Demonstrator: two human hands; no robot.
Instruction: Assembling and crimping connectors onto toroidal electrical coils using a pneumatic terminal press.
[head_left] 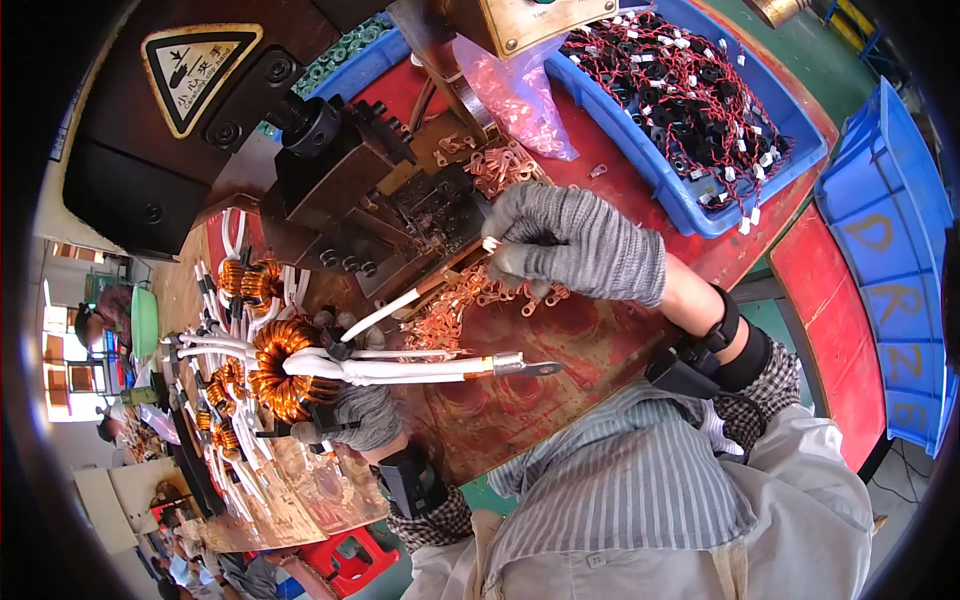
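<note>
My left hand (pixel 366 415), in a grey knit glove, is closed around the underside of a copper-wound toroidal coil (pixel 283 358). White-sleeved leads (pixel 410 370) run rightward from the coil, and a ring terminal (pixel 530 368) tips the thick bundle. Another white lead (pixel 383 314) angles up toward the press, its copper end bare. The gloved fingers of my right hand (pixel 575 245) pinch a small copper terminal lug (pixel 491 244) just right of the press die (pixel 440 212). Loose copper lugs (pixel 445 310) lie heaped below that hand, with more lugs (pixel 503 168) above it.
The dark press (pixel 330 170) carries a yellow hand-warning sign (pixel 200 75). More wound coils (pixel 250 282) with white leads lie at left. A blue bin (pixel 655 190) of red-and-black wired parts stands back right, beside a bag of lugs (pixel 515 95). Blue crates (pixel 890 270) stand far right.
</note>
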